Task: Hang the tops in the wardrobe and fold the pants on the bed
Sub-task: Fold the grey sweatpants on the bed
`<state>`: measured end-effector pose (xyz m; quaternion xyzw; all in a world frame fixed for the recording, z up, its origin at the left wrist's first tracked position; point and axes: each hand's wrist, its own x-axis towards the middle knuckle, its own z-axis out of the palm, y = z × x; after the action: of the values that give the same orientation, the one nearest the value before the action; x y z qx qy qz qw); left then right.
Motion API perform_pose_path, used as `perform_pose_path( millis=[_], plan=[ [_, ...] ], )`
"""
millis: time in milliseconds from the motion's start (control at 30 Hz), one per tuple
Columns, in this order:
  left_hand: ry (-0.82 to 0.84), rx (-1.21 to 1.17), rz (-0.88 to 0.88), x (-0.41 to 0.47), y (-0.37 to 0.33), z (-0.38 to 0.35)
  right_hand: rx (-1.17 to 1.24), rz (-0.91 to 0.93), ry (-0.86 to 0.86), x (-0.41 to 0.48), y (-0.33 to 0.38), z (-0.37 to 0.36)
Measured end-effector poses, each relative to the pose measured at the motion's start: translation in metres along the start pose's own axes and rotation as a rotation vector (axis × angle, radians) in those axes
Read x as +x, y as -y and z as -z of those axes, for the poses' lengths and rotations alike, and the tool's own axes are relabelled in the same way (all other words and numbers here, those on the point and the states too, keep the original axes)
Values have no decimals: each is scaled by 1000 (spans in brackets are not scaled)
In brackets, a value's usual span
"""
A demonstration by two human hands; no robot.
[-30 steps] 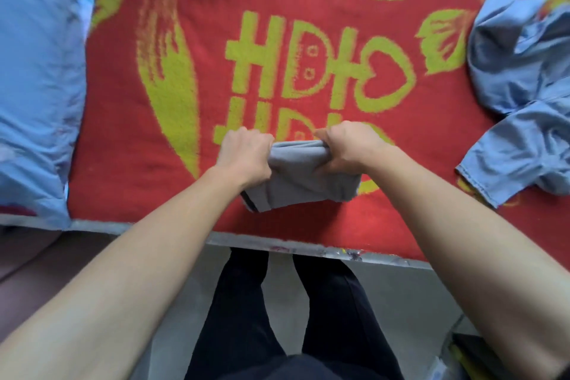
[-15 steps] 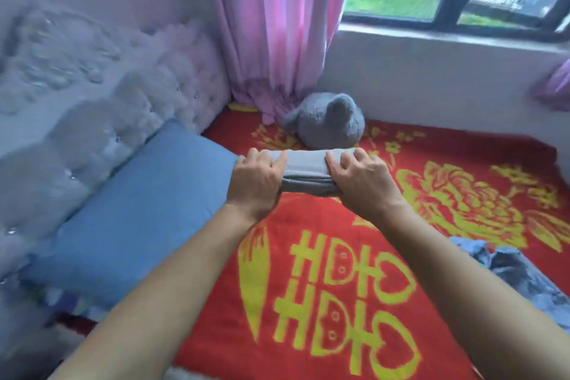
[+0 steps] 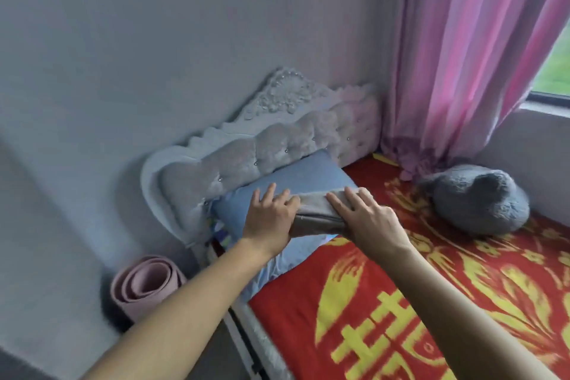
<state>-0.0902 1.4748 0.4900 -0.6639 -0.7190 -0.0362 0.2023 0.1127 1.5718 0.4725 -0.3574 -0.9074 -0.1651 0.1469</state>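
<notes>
The folded grey pants (image 3: 314, 213) rest on the blue pillow (image 3: 293, 182) at the head of the bed. My left hand (image 3: 270, 219) lies over their left end, fingers spread flat. My right hand (image 3: 365, 216) presses on their right end, fingers stretched out along the top. Both hands are on the bundle; the thumbs are hidden, so the grip underneath cannot be seen. The red and yellow blanket (image 3: 401, 302) covers the bed. No wardrobe or tops are in view.
A tufted white headboard (image 3: 246, 157) stands against the grey wall. A grey plush toy (image 3: 481, 200) lies by the pink curtain (image 3: 468, 71) and window. A rolled pink mat (image 3: 145, 284) stands on the floor left of the bed.
The hands carried the folded pants from the bed's near edge up and left to the pillow. The fingers went from clenched on the bundle to flat on top of it.
</notes>
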Motion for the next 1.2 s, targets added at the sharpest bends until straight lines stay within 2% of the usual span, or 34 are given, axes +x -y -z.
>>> perform_pose_path(
  millis=[167, 267, 367, 433, 600, 767, 1000, 1200],
  plan=[
    [41, 140, 217, -90, 65, 62, 131, 213, -39, 28, 97, 34],
    [7, 247, 309, -145, 115, 115, 215, 328, -104, 50, 162, 83],
    [-37, 343, 403, -201, 163, 180, 278, 442, -240, 67, 226, 152],
    [-100, 385, 452, -240, 194, 223, 296, 490, -347, 75, 267, 200],
    [-377, 543, 510, -347, 265, 325, 353, 554, -630, 79, 386, 315],
    [-467, 698, 538, -471, 339, 402, 355, 599, -760, 59, 520, 404],
    [-468, 783, 588, -595, 424, 453, 322, 684, -848, 46, 658, 475],
    [-503, 836, 586, -626, 490, 470, 300, 716, -929, 76, 723, 500]
  ],
)
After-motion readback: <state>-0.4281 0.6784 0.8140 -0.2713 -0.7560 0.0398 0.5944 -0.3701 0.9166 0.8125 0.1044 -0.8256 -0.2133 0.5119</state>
